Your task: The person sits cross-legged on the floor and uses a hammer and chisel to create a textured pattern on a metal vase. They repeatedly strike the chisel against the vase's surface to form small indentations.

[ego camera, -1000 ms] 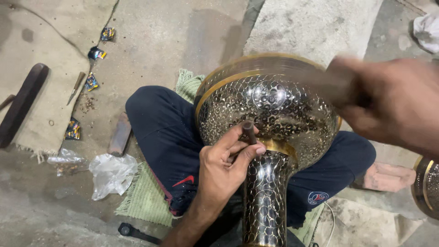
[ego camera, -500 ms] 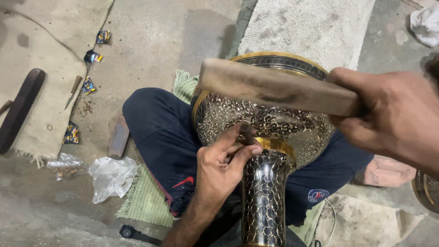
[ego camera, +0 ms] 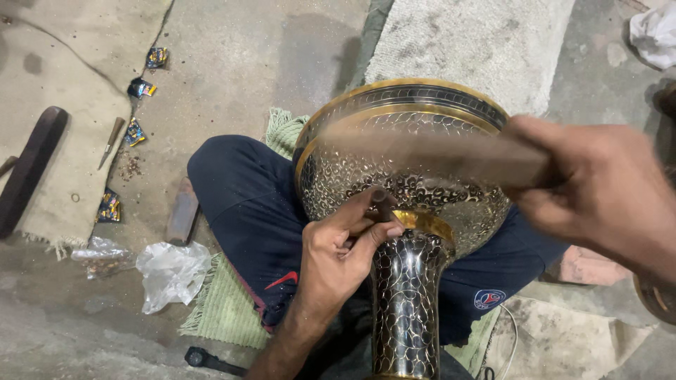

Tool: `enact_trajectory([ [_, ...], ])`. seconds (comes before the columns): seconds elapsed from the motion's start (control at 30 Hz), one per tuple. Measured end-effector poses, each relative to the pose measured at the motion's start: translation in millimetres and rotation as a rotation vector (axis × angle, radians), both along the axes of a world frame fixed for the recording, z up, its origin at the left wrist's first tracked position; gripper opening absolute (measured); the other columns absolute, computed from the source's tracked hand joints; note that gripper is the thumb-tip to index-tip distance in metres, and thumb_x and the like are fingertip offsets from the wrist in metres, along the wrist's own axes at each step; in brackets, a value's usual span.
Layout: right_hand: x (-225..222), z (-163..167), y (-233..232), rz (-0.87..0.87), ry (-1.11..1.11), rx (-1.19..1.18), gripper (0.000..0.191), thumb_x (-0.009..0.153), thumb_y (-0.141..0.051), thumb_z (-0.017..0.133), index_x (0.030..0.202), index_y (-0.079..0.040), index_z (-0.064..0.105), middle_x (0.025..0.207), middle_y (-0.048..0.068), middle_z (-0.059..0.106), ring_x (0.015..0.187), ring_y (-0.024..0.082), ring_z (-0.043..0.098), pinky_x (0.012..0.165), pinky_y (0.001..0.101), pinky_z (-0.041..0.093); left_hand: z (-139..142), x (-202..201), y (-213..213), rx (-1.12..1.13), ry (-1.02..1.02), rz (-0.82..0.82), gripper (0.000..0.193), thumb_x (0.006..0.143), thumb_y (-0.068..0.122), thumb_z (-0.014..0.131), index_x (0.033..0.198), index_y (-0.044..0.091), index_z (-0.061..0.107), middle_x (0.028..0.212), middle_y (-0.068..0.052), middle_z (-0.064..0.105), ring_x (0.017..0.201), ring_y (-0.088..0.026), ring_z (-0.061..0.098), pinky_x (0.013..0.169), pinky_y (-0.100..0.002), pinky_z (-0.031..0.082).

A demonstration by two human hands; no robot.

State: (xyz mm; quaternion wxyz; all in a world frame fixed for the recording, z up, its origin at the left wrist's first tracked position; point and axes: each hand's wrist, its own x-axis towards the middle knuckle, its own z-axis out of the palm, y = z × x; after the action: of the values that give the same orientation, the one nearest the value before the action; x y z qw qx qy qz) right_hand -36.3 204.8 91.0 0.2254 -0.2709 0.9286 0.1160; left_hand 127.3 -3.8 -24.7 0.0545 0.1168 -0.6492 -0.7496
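**Chisel on the vase's gold collar, mallet blurred above**

Left hand clenched round a short dark chisel, thumb and fingers pinching it, tip set against the gold collar where bowl meets stem. Right hand gripping tight on a wooden mallet, streaked with motion blur, lying across the upper bowl just above the chisel head; touching or not, cannot tell. Engraved metal vase propped in the lap, wide gold-rimmed bowl away from the body, narrow patterned stem running down toward the bottom edge, between crossed legs in dark blue trousers. Green mat under the legs. On the concrete floor to the left: crumpled clear plastic, a small brick-like block, scattered bright wrappers, a thin pointed tool, a long dark bar on pale cloth. Grey stone slab beyond the vase
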Motion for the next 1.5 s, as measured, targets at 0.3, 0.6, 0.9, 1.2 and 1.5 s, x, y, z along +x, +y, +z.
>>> enact_trajectory([
  [0.3,6.1,9.9,-26.2,-0.032,0.047,0.196,0.031,0.092,-0.019,0.067,0.122,-0.027,0.066,0.089,-0.004,0.075,0.066,0.008,0.069,0.06,0.0223,0.056,-5.2,-2.2,1.0,-0.057,0.055,-0.02,0.025,0.093,0.008,0.075,0.116,-0.002,0.07,0.096,-0.012,0.082,0.089,-0.014,0.081,0.079,-0.026,0.066],
  [0.6,11.8,10.1,-16.0,-0.088,-0.003,0.248,0.023,0.094,-0.021,0.063,0.116,-0.026,0.068,0.091,0.0,0.073,0.072,0.01,0.072,0.059,0.0266,0.059,-11.6,-0.8,1.8,-0.046,0.023,-0.074,0.023,0.094,0.004,0.075,0.115,-0.003,0.071,0.095,-0.012,0.082,0.086,-0.015,0.082,0.075,-0.025,0.066],
  [0.9,-1.0,-17.2,16.9,-0.053,0.099,0.264,0.022,0.09,-0.022,0.071,0.111,-0.022,0.064,0.086,0.001,0.071,0.072,0.014,0.07,0.061,0.0295,0.06,-2.7,-12.1,5.7,-0.04,0.099,-0.148,0.04,0.094,0.0,0.073,0.133,-0.001,0.065,0.106,-0.015,0.08,0.094,-0.017,0.08,0.084,-0.028,0.069],
  [1.2,-13.0,-29.5,55.0,-0.23,-0.224,-0.586,0.028,0.085,-0.015,0.068,0.114,-0.014,0.067,0.087,0.003,0.068,0.071,0.015,0.069,0.063,0.0301,0.059,15.6,-19.3,5.1,-0.141,-0.004,-0.136,0.041,0.089,0.004,0.076,0.129,0.002,0.068,0.102,-0.012,0.082,0.09,-0.014,0.081,0.075,-0.026,0.068],
  [1.5,-8.6,-23.0,37.7,-0.086,-0.011,-0.123,0.058,0.08,-0.011,0.073,0.136,-0.022,0.064,0.096,0.001,0.065,0.073,0.014,0.063,0.06,0.0281,0.059,8.5,-18.3,6.5,-0.156,-0.021,-0.141,0.03,0.09,0.009,0.077,0.117,-0.001,0.073,0.098,-0.015,0.083,0.089,-0.017,0.082,0.074,-0.027,0.068],
])
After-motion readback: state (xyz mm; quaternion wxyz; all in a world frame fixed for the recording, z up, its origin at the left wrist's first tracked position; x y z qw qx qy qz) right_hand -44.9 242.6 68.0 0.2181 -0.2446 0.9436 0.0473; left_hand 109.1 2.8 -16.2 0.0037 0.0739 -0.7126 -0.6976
